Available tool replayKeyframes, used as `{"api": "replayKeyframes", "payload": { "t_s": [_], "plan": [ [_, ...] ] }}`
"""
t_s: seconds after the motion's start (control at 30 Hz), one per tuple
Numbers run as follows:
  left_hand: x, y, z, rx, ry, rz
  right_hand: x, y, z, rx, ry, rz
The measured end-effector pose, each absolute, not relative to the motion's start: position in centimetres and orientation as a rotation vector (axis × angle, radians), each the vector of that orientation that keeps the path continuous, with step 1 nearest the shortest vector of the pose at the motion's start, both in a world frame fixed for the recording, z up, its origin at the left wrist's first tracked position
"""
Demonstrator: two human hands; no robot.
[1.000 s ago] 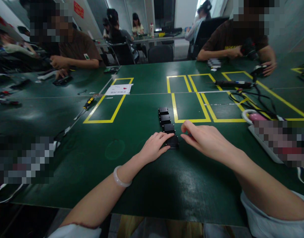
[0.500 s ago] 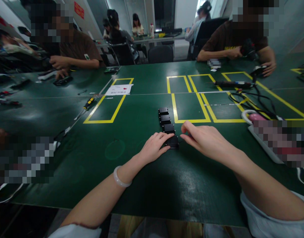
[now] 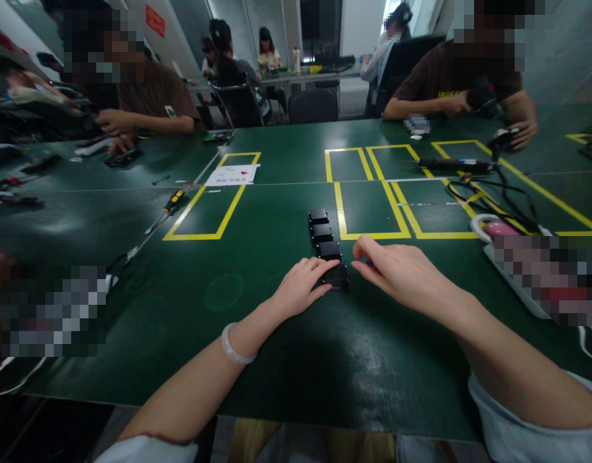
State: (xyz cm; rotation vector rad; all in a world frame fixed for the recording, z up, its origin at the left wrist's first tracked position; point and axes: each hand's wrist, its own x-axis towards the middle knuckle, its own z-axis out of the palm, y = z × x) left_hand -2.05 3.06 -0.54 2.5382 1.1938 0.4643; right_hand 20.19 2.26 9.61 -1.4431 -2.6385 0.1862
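Several small black box-shaped pieces (image 3: 321,231) stand in a column on the green table, running away from me. My left hand (image 3: 300,283) holds the nearest black block (image 3: 337,278), its thumb at the near left side and its fingers on the top left. At that block's right side is my right hand (image 3: 390,267), its thumb and forefinger curled close together. A thin dark line shows between those fingertips and the block. What the right fingers pinch, if anything, is too small to make out.
Yellow tape outlines (image 3: 373,235) mark the green table (image 3: 257,360). A screwdriver (image 3: 174,200) and a paper sheet (image 3: 232,175) lie left of centre. Black cables (image 3: 508,196) and a light tray (image 3: 518,289) are on the right. Co-workers sit across the table.
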Motion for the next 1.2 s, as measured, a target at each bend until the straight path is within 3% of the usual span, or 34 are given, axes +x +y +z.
{"api": "replayKeyframes", "payload": {
  "t_s": [1.2],
  "plan": [
    [-2.08, 3.01, -0.24, 2.538, 1.188, 0.446, 20.36, 2.22, 9.53, -1.371, -2.632, 0.189]
  ]
}}
